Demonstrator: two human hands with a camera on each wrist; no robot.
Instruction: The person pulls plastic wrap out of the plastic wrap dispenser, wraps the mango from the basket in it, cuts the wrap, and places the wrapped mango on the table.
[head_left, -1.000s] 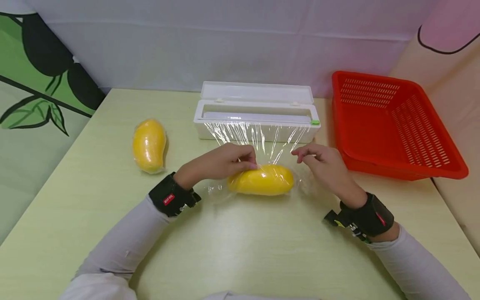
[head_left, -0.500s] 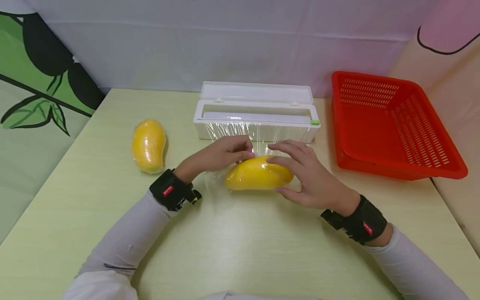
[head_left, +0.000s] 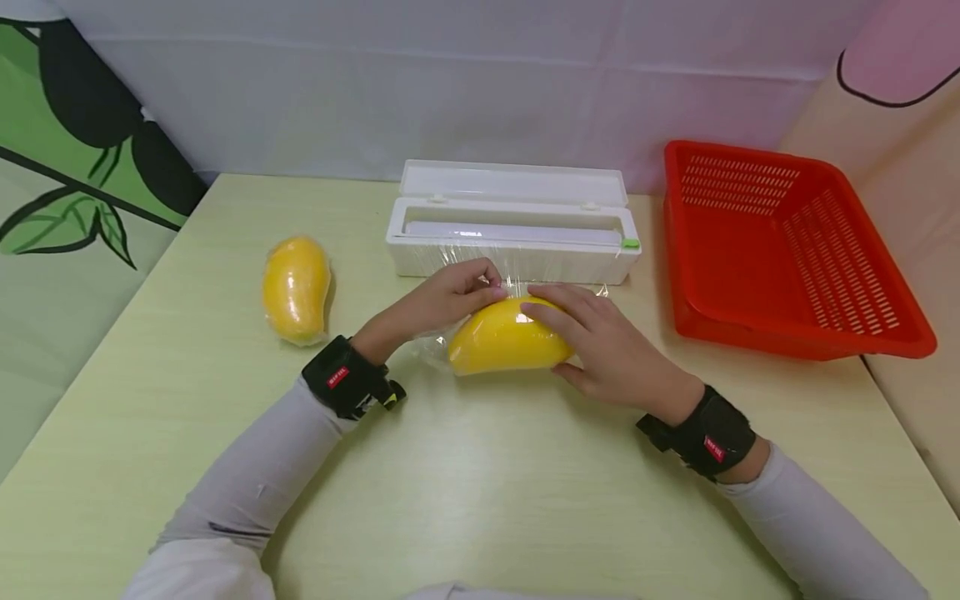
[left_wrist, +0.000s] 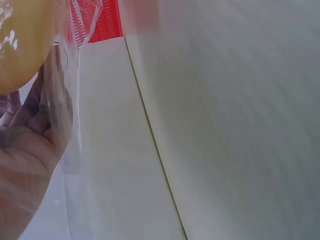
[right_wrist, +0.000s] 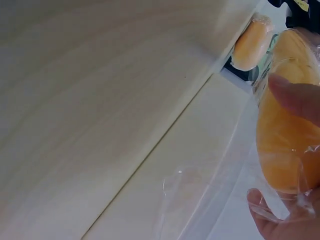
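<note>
A yellow mango [head_left: 498,340] under clear cling film [head_left: 431,346] is at the middle of the table, its left end lower than its right. My right hand [head_left: 607,346] grips its right end, fingers over the top and thumb on the near side; the right wrist view shows the thumb on the mango [right_wrist: 282,135]. At its far left edge my left hand [head_left: 453,300] pinches the film between thumb and curled fingers. From there the film runs back to a white cling film dispenser [head_left: 517,260] with its lid up.
A second mango [head_left: 296,287], wrapped in film, lies on the left of the table [head_left: 465,483]. To the right stands a red plastic basket [head_left: 795,337] with slotted walls. A cloth-covered wall [head_left: 375,108] rises behind the table.
My right hand has come from beside the film onto the mango's right end and grips it. The mango and both hands have moved back toward the dispenser, and the mango has tilted.
</note>
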